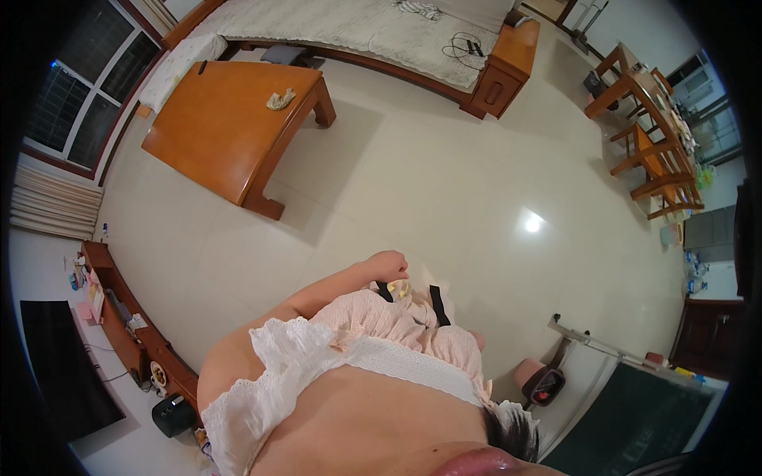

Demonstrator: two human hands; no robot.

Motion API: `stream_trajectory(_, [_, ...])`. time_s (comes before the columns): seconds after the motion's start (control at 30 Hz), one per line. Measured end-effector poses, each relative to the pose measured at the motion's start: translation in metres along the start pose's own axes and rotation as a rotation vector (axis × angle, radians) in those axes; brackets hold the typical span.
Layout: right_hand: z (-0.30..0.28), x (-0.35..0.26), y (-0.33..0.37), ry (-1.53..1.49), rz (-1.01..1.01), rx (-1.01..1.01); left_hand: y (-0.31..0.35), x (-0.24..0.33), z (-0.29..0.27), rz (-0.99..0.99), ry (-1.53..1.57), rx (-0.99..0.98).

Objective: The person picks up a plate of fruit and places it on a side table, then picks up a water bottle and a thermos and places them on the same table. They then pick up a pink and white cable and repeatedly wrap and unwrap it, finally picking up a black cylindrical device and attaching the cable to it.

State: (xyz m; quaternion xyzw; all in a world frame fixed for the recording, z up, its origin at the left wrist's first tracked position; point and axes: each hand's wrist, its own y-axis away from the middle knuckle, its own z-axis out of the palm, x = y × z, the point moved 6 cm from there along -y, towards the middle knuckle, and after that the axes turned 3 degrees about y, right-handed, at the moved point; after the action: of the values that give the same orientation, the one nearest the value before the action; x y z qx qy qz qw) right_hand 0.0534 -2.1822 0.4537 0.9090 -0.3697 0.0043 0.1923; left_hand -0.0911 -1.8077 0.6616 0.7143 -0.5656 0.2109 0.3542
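Your left hand is curled nearly closed; I can't tell whether it grips anything. Just below it are your pink dress and two black strips; your right hand is hidden.

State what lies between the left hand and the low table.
Pale floor lies between the left hand and the low table, as the head view shows.

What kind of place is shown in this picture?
Probably the living room of a home: there is a low wooden table, a long wooden sofa with a pale cover, and a large black screen by the wall.
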Motion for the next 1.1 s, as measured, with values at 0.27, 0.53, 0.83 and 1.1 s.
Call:
stream_trajectory(0.27, [-0.081, 0.044, -0.185, 0.049, 0.041, -0.040, -0.144, -0.058, -0.108, -0.134, 0.092, 0.164])
stream_trajectory(0.53, [-0.263, 0.033, -0.476, 0.199, -0.217, 0.030, -0.258, -0.165, -0.243, -0.406, 0.120, 0.190])
stream_trajectory(0.83, [-0.529, -0.081, -0.811, -0.720, 0.168, 0.226, -0.326, -0.215, -0.406, -0.443, 0.267, 0.376])
stream_trajectory(1.1, [-0.506, -0.202, -0.933, -0.490, -0.121, -0.083, -0.383, -0.345, -0.530, -0.442, 0.386, 0.394])
